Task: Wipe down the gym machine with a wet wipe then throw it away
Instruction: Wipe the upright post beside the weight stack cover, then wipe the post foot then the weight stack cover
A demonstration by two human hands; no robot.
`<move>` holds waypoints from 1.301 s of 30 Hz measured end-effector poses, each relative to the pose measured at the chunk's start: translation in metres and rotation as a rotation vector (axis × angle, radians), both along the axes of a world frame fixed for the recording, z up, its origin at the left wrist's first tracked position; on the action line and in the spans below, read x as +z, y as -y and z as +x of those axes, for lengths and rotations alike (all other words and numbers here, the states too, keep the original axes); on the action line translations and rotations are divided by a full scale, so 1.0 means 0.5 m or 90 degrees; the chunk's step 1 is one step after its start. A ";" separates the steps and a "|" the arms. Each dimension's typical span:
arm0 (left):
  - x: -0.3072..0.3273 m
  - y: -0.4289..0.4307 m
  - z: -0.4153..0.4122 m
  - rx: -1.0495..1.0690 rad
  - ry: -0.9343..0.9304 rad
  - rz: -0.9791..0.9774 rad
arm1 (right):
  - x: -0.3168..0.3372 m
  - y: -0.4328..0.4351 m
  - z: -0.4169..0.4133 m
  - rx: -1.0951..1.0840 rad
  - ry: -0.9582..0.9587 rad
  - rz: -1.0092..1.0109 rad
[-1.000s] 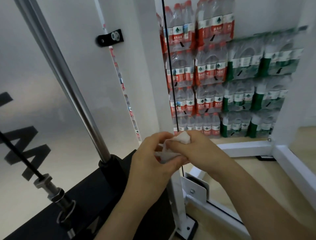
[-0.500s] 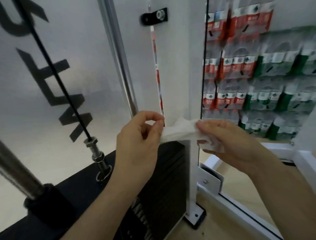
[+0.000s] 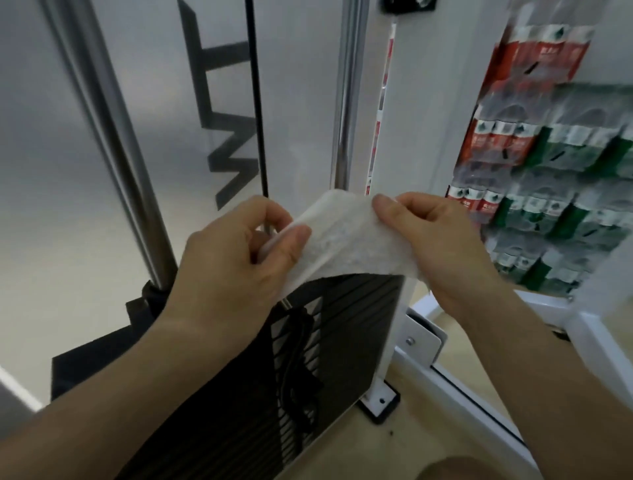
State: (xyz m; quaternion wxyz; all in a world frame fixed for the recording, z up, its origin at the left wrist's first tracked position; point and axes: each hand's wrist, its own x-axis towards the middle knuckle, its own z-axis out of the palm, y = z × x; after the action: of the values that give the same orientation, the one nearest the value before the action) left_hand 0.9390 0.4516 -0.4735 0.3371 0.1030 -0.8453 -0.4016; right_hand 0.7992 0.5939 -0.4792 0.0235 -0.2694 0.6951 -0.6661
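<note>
Wet wipe (image 3: 346, 240) stretched between both hands, above black weight stack (image 3: 342, 342). Left end hidden inside left hand (image 3: 226, 270), pinched thumb to fingers. Right hand (image 3: 435, 246) pinches opposite end. Bottle packs (image 3: 555, 164) at right blurred, uncountable. Bracket (image 3: 407, 4) cut off at top edge. One wipe, two chrome guide rods (image 3: 113, 147), one black cable (image 3: 257, 102).

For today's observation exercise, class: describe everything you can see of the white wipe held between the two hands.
The wet wipe is a thin, white, soft-looking sheet with a faint texture, partly unfolded and stretched between two hands. The left hand pinches its left end, the right hand its right end. Its top edge curls over; its lower edge hangs in front of the black weight stack, apparently touching only the hands.
</note>
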 end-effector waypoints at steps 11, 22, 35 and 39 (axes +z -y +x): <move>-0.043 0.035 0.116 -0.104 0.029 -0.181 | -0.058 -0.044 0.071 0.234 0.249 0.003; -0.204 -0.063 0.126 -0.327 0.319 -0.642 | -0.152 -0.120 0.150 -0.234 0.107 0.554; -0.572 -0.119 0.108 -0.435 0.589 -0.336 | -0.651 -0.078 0.276 -0.234 0.745 -0.169; -0.642 -0.140 0.057 -0.369 0.640 -0.310 | -0.735 -0.057 0.234 -0.218 0.750 -0.230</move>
State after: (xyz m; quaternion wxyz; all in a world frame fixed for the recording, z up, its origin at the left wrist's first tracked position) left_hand 0.9676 0.5216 -0.7943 -0.2104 -0.0342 -0.9612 -0.1749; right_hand 0.9164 0.6226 -0.8466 0.2491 0.2566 0.4756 -0.8037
